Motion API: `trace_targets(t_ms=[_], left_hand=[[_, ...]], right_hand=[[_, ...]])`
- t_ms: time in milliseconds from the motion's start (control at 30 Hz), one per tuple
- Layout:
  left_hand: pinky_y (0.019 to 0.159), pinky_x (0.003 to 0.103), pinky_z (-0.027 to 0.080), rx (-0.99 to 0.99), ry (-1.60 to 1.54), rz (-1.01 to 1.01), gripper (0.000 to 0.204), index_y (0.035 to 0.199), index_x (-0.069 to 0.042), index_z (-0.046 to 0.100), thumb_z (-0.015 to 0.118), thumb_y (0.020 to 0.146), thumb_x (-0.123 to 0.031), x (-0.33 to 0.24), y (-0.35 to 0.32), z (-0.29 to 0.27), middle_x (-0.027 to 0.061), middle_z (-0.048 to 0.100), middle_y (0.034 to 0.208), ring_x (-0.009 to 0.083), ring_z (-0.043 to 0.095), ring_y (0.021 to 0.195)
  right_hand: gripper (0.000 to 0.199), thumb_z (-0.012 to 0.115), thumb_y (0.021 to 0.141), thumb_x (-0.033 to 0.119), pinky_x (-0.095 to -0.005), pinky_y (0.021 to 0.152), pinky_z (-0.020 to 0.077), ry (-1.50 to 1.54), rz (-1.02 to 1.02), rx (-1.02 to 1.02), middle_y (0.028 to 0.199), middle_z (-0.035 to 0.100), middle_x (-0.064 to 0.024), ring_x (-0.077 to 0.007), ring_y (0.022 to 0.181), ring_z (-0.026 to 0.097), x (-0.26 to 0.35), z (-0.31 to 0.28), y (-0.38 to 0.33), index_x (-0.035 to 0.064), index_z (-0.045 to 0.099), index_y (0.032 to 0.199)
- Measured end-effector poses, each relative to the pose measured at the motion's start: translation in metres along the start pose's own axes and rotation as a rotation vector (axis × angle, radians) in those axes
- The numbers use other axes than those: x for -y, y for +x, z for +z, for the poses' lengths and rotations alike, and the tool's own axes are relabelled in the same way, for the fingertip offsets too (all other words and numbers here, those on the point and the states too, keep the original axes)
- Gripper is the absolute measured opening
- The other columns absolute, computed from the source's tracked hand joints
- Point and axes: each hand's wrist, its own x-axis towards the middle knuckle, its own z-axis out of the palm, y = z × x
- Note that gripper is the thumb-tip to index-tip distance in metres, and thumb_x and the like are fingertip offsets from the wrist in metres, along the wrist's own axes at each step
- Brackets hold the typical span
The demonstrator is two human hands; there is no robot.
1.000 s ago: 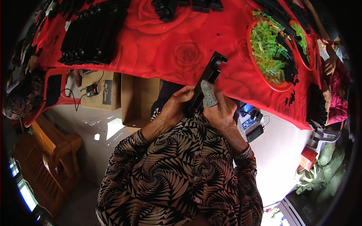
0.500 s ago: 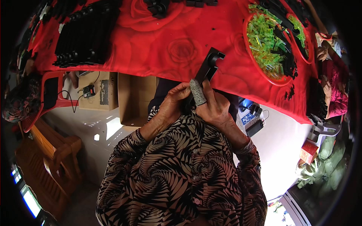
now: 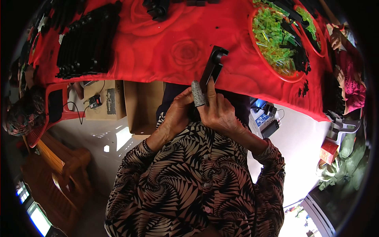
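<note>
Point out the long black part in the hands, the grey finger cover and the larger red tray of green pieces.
Long black part (image 3: 209, 69): head view, flat body below its hooked end.
Grey finger cover (image 3: 198, 94): head view, its middle.
Larger red tray (image 3: 287, 79): head view, lower rim.

My shirt (image 3: 169, 187): black and tan swirling print, long sleeves (image 3: 272, 161), pale buttons (image 3: 207, 209). My right hand (image 3: 219, 112): one speckled grey finger cover (image 3: 198, 94).
</note>
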Motion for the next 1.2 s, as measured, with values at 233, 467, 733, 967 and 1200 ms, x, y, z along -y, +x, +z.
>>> trace_targets(t_ms=[233, 467, 733, 967, 1200], left_hand=[[0.089, 0.029, 0.05, -0.044, 0.045, -0.015, 0.022, 0.117, -0.008, 0.06, 0.054, 0.099, -0.018, -0.005, -0.004, 0.012, -0.0008, 0.065, 0.105, 0.0119, 0.062, 0.096], [0.089, 0.03, 0.05, -0.073, 0.044, -0.01, 0.021, 0.115, -0.008, 0.061, 0.056, 0.099, -0.02, -0.006, -0.006, 0.015, -0.0005, 0.065, 0.104, 0.0122, 0.062, 0.097], [0.089, 0.029, 0.05, 0.003, 0.056, 0.006, 0.02, 0.113, -0.007, 0.061, 0.055, 0.099, -0.02, -0.002, -0.002, 0.005, 0.0001, 0.065, 0.101, 0.0123, 0.062, 0.094], [0.087, 0.028, 0.05, -0.098, -0.036, 0.035, 0.018, 0.112, -0.005, 0.062, 0.052, 0.099, -0.012, -0.001, -0.007, 0.011, 0.0006, 0.064, 0.098, 0.0125, 0.061, 0.091], [0.065, 0.023, 0.05, -0.084, 0.224, 0.053, 0.021, 0.109, -0.002, 0.063, 0.054, 0.101, -0.019, -0.019, -0.004, 0.014, 0.0039, 0.066, 0.09, 0.0105, 0.062, 0.074]], right_hand=[[0.036, 0.054, 0.087, 0.016, -0.021, 0.044, 0.0413, 0.02, 0.051, -0.01, 0.118, 0.061, -0.0361, -0.0114, 0.053, 0.046, -0.001, 0.0, 0.0, 0.0011, 0.064, 0.119], [0.041, 0.055, 0.084, 0.014, -0.0199, 0.044, 0.0394, -0.008, 0.045, -0.093, 0.117, 0.063, -0.0334, -0.0105, 0.054, 0.045, -0.005, -0.005, -0.003, 0.0003, 0.064, 0.122], [0.04, 0.058, 0.083, 0.014, -0.0204, 0.044, 0.042, 0.059, -0.037, -0.012, 0.113, 0.064, -0.0331, -0.0082, 0.052, 0.047, -0.004, -0.008, -0.011, -0.0032, 0.064, 0.119], [0.041, 0.053, 0.088, 0.015, -0.0217, 0.043, 0.0436, 0.146, -0.118, 0.092, 0.113, 0.058, -0.0444, -0.008, 0.046, 0.047, -0.003, -0.009, -0.008, -0.0037, 0.061, 0.124], [0.041, 0.058, 0.085, 0.012, -0.0278, 0.047, 0.0508, 0.398, 0.033, 0.063, 0.11, 0.059, -0.0394, -0.016, 0.05, 0.057, -0.008, -0.021, 0.007, -0.005, 0.061, 0.122]])
